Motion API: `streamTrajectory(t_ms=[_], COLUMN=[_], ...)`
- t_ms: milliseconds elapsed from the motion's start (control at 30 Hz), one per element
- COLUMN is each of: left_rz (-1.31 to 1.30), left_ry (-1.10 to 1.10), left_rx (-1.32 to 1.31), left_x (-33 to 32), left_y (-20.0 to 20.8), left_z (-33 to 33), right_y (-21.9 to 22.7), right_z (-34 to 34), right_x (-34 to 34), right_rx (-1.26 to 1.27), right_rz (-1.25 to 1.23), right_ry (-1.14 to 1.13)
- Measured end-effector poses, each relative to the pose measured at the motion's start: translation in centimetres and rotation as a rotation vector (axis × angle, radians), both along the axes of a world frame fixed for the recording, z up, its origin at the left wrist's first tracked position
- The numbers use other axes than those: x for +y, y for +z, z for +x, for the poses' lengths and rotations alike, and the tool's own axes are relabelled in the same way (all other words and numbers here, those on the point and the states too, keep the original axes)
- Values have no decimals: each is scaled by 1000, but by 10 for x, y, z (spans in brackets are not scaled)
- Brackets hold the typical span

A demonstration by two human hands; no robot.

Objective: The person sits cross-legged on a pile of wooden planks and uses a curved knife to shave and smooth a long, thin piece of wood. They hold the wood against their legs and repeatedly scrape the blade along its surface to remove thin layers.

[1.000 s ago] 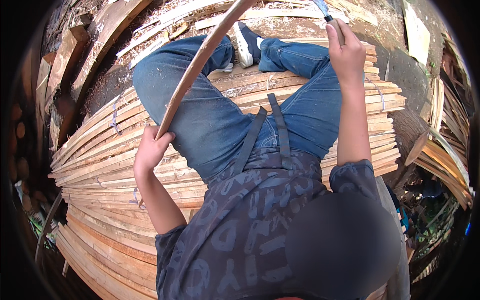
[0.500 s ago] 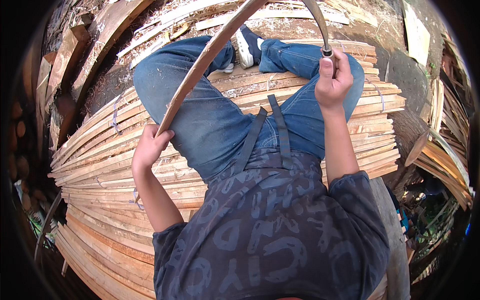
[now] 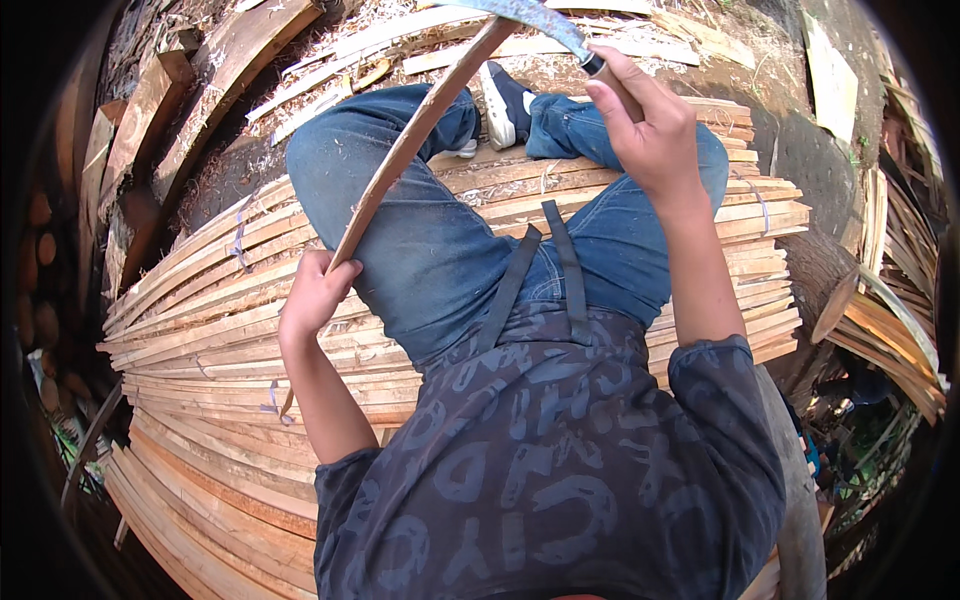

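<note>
My left hand (image 3: 314, 295) is closed on the near end of a long, thin wooden slat (image 3: 412, 140). The slat slants up and to the right across my left thigh. In my closed right hand (image 3: 655, 130) is the wooden handle of a machete with a curved blade (image 3: 535, 18). Its blade points left and lies across the far end of the slat at the top edge of the head view. The blade's tip and whatever lies beyond that edge are out of sight.
Bundles of wooden slats (image 3: 215, 350), tied with purple string (image 3: 238, 243), lie under and beside my legs. Thick timber pieces (image 3: 200, 120) stand at the far left. Shavings and loose strips cover the ground ahead. A cut log (image 3: 835, 305) lies at the right.
My right hand has moved left and slightly up, tilting the machete so its blade's flat side shows and crosses the slat. My left hand and the slat have shifted slightly right.
</note>
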State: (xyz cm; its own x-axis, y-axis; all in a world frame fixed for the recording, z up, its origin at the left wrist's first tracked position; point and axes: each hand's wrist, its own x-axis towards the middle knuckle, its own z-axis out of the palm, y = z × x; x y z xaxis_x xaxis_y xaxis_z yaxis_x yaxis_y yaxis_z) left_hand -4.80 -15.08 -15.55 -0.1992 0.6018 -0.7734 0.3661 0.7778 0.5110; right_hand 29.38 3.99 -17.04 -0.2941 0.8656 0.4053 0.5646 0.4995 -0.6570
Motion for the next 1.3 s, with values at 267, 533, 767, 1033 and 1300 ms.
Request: streamTrajectory(t_ms=[267, 533, 767, 1033, 1300], left_rz=[4, 51, 63, 20, 77], left_ry=[-66, -70, -126, -102, 137], left_rx=[105, 158, 172, 201, 73], left_x=[10, -1, -6, 3, 4], left_y=[11, 8, -1, 6, 10], left_z=[12, 12, 1, 9, 21], right_y=[-17, -28, -8, -25, -49], right_z=[-7, 12, -6, -9, 25], right_x=[-7, 11, -23, -26, 0], right_rx=[2, -109, -245, -21, -189], right_rz=[-79, 84, 80, -15, -31], right_ry=[-90, -128, 118, 122, -205])
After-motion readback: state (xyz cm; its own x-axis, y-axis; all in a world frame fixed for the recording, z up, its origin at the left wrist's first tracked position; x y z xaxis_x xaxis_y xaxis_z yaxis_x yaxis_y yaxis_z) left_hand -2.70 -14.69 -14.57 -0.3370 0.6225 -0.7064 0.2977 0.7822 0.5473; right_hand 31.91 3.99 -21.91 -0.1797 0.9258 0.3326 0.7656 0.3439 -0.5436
